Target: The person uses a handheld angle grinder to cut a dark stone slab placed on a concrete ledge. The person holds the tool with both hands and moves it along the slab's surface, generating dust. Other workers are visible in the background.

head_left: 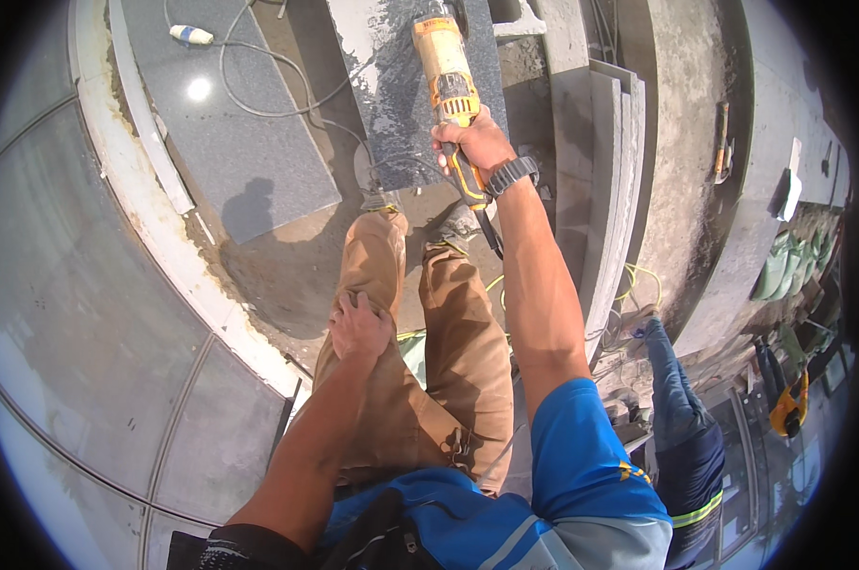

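Note:
My right hand (477, 142) is closed round the handle of a yellow and black power grinder (446, 66) at the top centre, wearing a dark wristwatch (513, 174). The tool's head reaches over a dark grey stone slab (391, 133) with white smears. My left hand (358, 328) rests on my left leg in tan trousers, its fingers apart and slightly bent, holding nothing. My feet are just below the slab's near edge.
Cables (287, 112) and a white connector (191, 34) lie on a slab at left, beside glass panels (87, 285). Stacked boards (610, 161) stand right. A co-worker (686, 456), another person (789, 404), green sacks (786, 266) and a wooden-handled tool (722, 142) are at right.

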Action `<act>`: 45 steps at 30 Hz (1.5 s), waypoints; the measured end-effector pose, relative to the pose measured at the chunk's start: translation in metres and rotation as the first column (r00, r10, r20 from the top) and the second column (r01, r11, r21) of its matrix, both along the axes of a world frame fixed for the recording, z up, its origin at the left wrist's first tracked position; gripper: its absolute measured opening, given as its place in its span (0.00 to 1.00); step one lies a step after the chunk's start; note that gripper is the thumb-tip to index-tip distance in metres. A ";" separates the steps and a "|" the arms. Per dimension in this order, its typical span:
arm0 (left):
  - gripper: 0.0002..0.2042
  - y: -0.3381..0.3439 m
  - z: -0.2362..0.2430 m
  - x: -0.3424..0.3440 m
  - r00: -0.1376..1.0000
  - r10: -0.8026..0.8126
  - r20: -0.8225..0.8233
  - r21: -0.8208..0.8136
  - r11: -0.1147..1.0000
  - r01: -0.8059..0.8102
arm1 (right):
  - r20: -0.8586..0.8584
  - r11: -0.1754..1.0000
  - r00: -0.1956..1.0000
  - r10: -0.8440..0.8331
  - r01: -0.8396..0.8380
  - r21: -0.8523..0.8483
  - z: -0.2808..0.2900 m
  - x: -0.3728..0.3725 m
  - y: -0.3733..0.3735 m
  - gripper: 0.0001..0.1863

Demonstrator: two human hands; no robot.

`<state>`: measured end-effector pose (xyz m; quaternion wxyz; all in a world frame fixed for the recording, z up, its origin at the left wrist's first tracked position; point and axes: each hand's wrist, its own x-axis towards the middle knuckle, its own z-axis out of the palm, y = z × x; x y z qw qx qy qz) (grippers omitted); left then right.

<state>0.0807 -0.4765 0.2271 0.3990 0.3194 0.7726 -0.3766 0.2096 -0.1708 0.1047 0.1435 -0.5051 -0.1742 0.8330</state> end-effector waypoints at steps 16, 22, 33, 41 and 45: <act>0.28 -0.005 0.001 -0.002 1.000 -0.014 0.007 0.039 0.999 0.013 | -0.001 1.000 1.000 0.013 -0.013 0.018 -0.009 -0.002 0.002 0.17; 0.29 -0.003 0.001 -0.004 1.000 -0.020 0.003 0.008 1.000 0.020 | 0.045 1.000 0.999 -0.008 0.009 -0.024 0.007 0.006 -0.019 0.30; 0.31 -0.004 -0.001 -0.004 1.000 -0.016 0.005 -0.006 1.000 0.016 | -0.016 0.998 0.999 -0.039 0.038 -0.047 0.006 0.013 -0.033 0.36; 0.30 0.001 0.001 -0.003 1.000 -0.010 0.004 -0.014 1.000 0.010 | -0.019 1.000 1.000 -0.011 0.010 -0.017 -0.003 0.006 -0.016 0.28; 0.29 0.002 0.001 -0.003 1.000 -0.006 0.004 -0.007 1.000 0.006 | -0.080 1.000 0.997 -0.004 0.005 0.002 -0.004 0.003 -0.004 0.22</act>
